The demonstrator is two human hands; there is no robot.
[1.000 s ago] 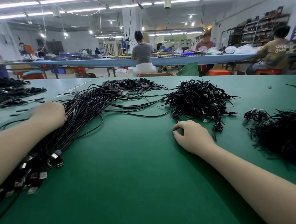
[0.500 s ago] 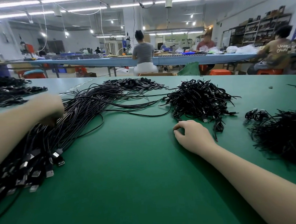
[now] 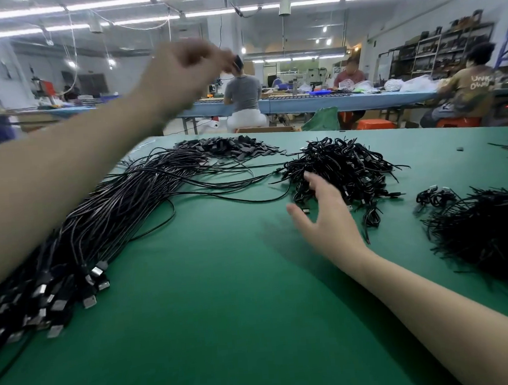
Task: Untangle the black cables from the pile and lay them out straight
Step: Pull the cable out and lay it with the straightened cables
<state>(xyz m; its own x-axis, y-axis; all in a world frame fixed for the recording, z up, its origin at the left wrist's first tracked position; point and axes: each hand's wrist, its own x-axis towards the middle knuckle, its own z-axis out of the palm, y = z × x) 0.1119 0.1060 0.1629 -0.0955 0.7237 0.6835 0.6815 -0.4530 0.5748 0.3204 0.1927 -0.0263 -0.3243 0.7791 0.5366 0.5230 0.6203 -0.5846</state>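
A tangled pile of black cables (image 3: 344, 168) lies on the green table (image 3: 226, 329), right of centre. To its left, a long bundle of straightened black cables (image 3: 113, 214) runs diagonally, its metal USB plugs (image 3: 59, 299) lying near my left forearm. My right hand (image 3: 330, 220) hovers with fingers spread, its fingertips at the near edge of the tangled pile, holding nothing. My left hand (image 3: 184, 68) is raised high above the bundle and blurred by motion. Its fingers are curled, and no cable hangs from it.
A dense heap of thin black wires (image 3: 490, 236) sits at the right edge, with a small coiled cable (image 3: 433, 196) just left of it. Flat black pieces (image 3: 228, 144) lie at the far side. People sit at a blue bench (image 3: 300, 103) behind the table.
My left hand has lifted off the straight bundle and swung up and to the right. My right hand has opened from a loose fist and moved forward to the tangled pile.
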